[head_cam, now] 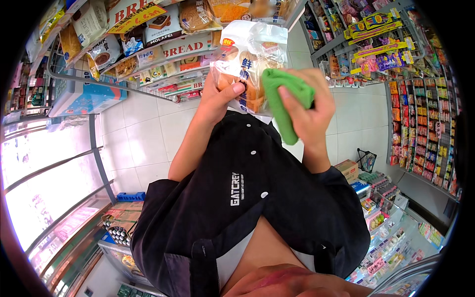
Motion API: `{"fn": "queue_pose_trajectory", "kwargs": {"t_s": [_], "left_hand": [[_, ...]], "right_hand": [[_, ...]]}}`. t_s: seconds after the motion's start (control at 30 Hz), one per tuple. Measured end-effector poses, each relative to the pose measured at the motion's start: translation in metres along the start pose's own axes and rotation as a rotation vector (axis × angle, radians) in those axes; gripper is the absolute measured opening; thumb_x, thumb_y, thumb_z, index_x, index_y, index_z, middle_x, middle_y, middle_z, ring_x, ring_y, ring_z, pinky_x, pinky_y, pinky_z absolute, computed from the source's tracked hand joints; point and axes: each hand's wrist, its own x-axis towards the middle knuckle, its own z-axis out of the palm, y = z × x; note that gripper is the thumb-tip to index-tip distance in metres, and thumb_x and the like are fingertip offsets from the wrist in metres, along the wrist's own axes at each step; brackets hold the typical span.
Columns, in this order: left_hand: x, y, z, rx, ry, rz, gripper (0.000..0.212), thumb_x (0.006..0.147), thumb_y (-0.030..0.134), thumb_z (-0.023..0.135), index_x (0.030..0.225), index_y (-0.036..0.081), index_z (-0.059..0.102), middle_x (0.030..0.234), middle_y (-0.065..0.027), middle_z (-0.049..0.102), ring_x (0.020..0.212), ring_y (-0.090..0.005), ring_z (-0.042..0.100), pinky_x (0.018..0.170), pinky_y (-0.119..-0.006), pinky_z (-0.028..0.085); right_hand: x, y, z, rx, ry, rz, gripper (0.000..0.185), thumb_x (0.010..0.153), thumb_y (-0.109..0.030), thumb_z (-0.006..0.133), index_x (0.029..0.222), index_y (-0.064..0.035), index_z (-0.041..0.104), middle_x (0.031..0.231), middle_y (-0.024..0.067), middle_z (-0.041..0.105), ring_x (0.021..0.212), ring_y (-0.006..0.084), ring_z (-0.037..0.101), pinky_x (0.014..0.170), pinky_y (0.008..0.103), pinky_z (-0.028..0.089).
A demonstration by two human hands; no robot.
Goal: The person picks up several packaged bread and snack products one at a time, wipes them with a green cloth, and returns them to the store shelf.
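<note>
A clear plastic bag of bread buns is held up in front of my chest, its white top facing the shelves. My left hand grips the bag's lower left side, thumb lying across the front. In my right hand is a folded green cloth, pinched between thumb and fingers. The cloth lies against or just before the bag's right side; whether it touches cannot be made out. Part of the buns is hidden behind the cloth and printed lettering.
Ahead, a wire shelf rack carries several packaged breads. A snack display stands at the upper right, beside a tall wall of small packets. Pale floor tiles lie below. A glass counter is at the lower right.
</note>
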Motion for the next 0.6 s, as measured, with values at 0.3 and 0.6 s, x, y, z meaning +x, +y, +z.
{"fn": "queue_pose_trajectory", "kwargs": {"t_s": [0.3,0.6], "left_hand": [[0.001,0.011,0.007,0.103,0.021,-0.023,0.103,0.065,0.026,0.09,0.143,-0.001,0.028,0.128,-0.0128,0.054,0.117,-0.022,0.055,0.099,-0.036,0.046],[0.001,0.015,0.017,0.279,0.147,0.233,0.087,0.072,0.015,0.086,0.138,-0.001,0.032,0.127,-0.0128,0.052,0.117,-0.0213,0.054,0.097,-0.034,0.047]], "right_hand": [[0.024,0.007,0.013,-0.267,0.05,-0.332,0.031,0.071,-0.01,0.081,0.101,-0.0079,0.071,0.083,0.0095,0.066,0.069,0.0239,0.061,0.061,0.0318,0.048],[0.019,0.017,0.016,-0.145,0.013,-0.157,0.025,0.077,-0.008,0.078,0.099,-0.0014,0.068,0.09,0.011,0.067,0.078,0.0243,0.063,0.068,0.0311,0.049]]}}
